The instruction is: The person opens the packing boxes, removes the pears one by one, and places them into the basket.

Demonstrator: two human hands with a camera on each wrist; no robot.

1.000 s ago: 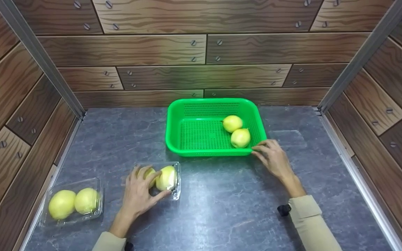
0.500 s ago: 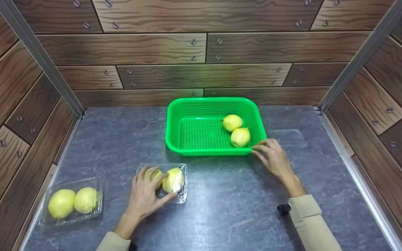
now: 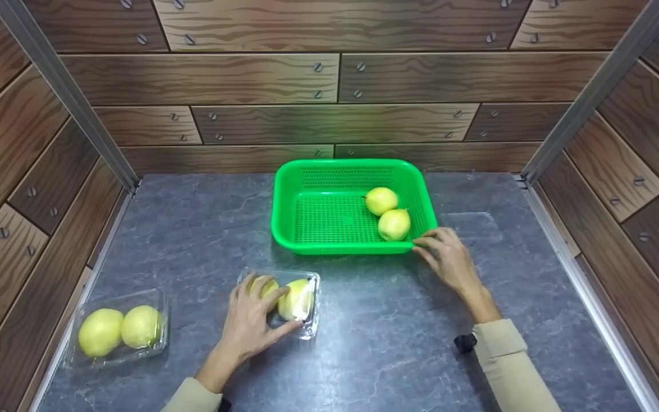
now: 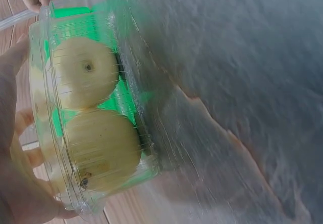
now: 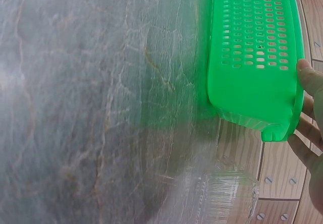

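Observation:
My left hand [image 3: 252,323] grips a clear plastic clamshell container [image 3: 313,329] from above, its fingers and thumb spread across the sides. Two yellow-green pears [image 3: 296,300] lie inside; the left wrist view shows both pears [image 4: 103,148] through the clear wall, low over the table or on it. At the near right corner of a green plastic basket [image 3: 335,248], my right hand [image 3: 449,260] pinches the rim with its fingertips. The right wrist view shows thumb and fingers at the rim of the basket [image 5: 252,93]. Two more pears [image 3: 394,224] touch each other in the basket's right half.
Another clear container [image 3: 161,340] with two pears stands at the left edge of the grey table [image 3: 375,355]. A further clear container [image 3: 472,225], faintly visible, lies right of the basket. Wood-patterned walls [image 3: 266,123] close off the back and sides.
My left hand has moved to the right across the table with the container and its two pears. The right hand and the basket have stayed in place.

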